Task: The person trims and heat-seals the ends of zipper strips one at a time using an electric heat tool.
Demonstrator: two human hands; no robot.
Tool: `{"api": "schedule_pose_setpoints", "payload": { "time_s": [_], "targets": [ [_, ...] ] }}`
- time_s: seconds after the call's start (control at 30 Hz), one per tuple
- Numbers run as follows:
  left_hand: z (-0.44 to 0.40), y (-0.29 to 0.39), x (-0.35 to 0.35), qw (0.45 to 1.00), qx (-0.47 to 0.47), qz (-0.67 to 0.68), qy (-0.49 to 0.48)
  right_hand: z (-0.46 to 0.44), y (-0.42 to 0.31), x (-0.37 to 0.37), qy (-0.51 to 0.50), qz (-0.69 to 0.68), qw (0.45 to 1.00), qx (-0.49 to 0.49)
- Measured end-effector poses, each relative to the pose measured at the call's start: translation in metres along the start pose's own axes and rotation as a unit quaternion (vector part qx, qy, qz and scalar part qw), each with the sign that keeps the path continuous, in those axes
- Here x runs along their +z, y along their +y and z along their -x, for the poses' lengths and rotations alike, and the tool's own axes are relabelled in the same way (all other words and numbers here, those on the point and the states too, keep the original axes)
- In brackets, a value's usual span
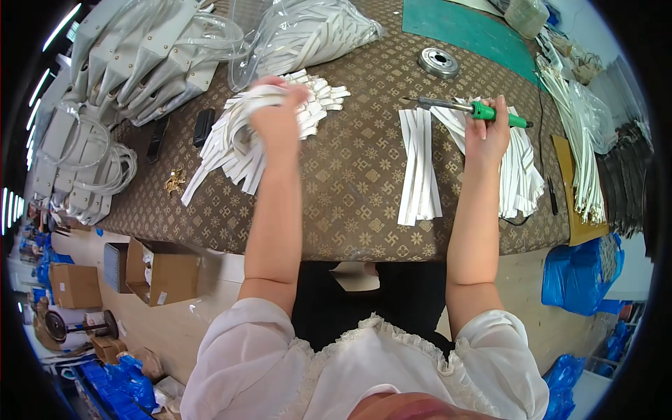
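My right hand (488,133) is closed around the green handle of a soldering iron (483,110), its metal tip pointing left. Beneath that hand lies a pile of white zipper strips (518,175), with a few more strips (418,168) side by side just to the left. My left hand (276,115) is smeared by motion over a heap of white strips (241,133); its fingers and anything between them are too blurred to make out. At the left of this heap is a small black object (204,127), and small gold pieces (175,180) lie near it.
White bags (140,56) with clear handles stand at the left. A plastic bag of strips (315,35) lies at the back, near a round metal piece (439,62) and a green mat (476,38). Long white strips (574,140) lie at the right.
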State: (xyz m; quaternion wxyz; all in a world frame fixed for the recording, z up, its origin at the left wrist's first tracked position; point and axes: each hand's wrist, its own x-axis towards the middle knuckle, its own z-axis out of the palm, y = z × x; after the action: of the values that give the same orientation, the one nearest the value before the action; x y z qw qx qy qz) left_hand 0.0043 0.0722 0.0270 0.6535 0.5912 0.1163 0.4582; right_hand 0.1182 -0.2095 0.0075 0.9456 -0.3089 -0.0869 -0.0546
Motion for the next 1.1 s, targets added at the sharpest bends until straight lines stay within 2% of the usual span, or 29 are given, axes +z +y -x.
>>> {"api": "schedule_pose_setpoints", "payload": {
  "time_s": [0.03,0.13,0.17,0.23,0.3,0.37,0.43,0.5,0.53,0.57,0.6,0.63,0.73,0.77,0.87,0.9,1.03,1.1],
  "targets": [
    [-0.015,0.007,-0.008,0.999,0.034,0.026,0.032,0.000,0.000,0.000,0.007,-0.003,1.000,-0.004],
    [-0.053,0.016,-0.025,0.998,0.027,0.016,0.061,0.002,0.002,0.002,0.021,-0.012,1.000,-0.010],
    [-0.064,0.002,-0.028,0.989,-0.040,0.133,0.059,0.002,0.002,0.003,0.017,-0.013,1.000,-0.009],
    [-0.077,-0.026,-0.031,0.916,-0.175,0.358,0.047,0.003,0.002,0.004,0.010,-0.014,1.000,-0.009],
    [-0.049,-0.035,-0.007,0.872,-0.373,0.310,0.065,0.004,0.001,0.005,0.007,-0.018,1.000,-0.014],
    [-0.003,-0.044,0.018,0.878,-0.391,0.262,-0.086,0.005,0.000,0.006,0.002,-0.016,1.000,-0.014],
    [0.027,-0.060,0.043,0.899,-0.346,0.107,-0.247,0.006,-0.001,0.008,0.000,-0.018,1.000,-0.020],
    [0.050,-0.065,0.073,0.895,-0.247,-0.163,-0.333,0.007,-0.002,0.009,-0.004,-0.020,1.000,-0.019],
    [0.059,-0.065,0.086,0.896,-0.245,-0.161,-0.333,0.007,-0.003,0.008,-0.005,-0.020,1.000,-0.021],
    [0.067,-0.064,0.098,0.873,-0.151,-0.308,-0.346,0.007,-0.002,0.008,-0.005,-0.021,1.000,-0.020],
    [0.072,-0.062,0.107,0.824,-0.053,-0.445,-0.348,0.007,-0.002,0.008,-0.005,-0.023,1.000,-0.019],
    [0.073,-0.067,0.113,0.824,-0.051,-0.445,-0.346,0.006,-0.003,0.009,-0.005,-0.025,1.000,-0.018],
    [0.068,-0.082,0.124,0.762,-0.075,-0.503,-0.401,0.006,-0.003,0.010,0.005,-0.031,0.999,-0.022],
    [0.068,-0.083,0.123,0.761,-0.074,-0.504,-0.402,0.006,-0.003,0.010,0.012,-0.032,0.999,-0.023],
    [0.067,-0.087,0.114,0.811,-0.049,-0.429,-0.395,0.006,-0.004,0.011,0.019,-0.022,0.999,-0.031],
    [0.067,-0.086,0.110,0.811,-0.050,-0.429,-0.396,0.006,-0.004,0.012,0.021,-0.015,0.999,-0.035],
    [0.067,-0.075,0.089,0.839,-0.084,-0.392,-0.369,0.009,-0.002,0.016,0.037,0.004,0.998,-0.044],
    [0.067,-0.065,0.076,0.866,-0.142,-0.323,-0.355,0.008,-0.001,0.015,0.032,0.003,0.999,-0.041]
  ]
}}
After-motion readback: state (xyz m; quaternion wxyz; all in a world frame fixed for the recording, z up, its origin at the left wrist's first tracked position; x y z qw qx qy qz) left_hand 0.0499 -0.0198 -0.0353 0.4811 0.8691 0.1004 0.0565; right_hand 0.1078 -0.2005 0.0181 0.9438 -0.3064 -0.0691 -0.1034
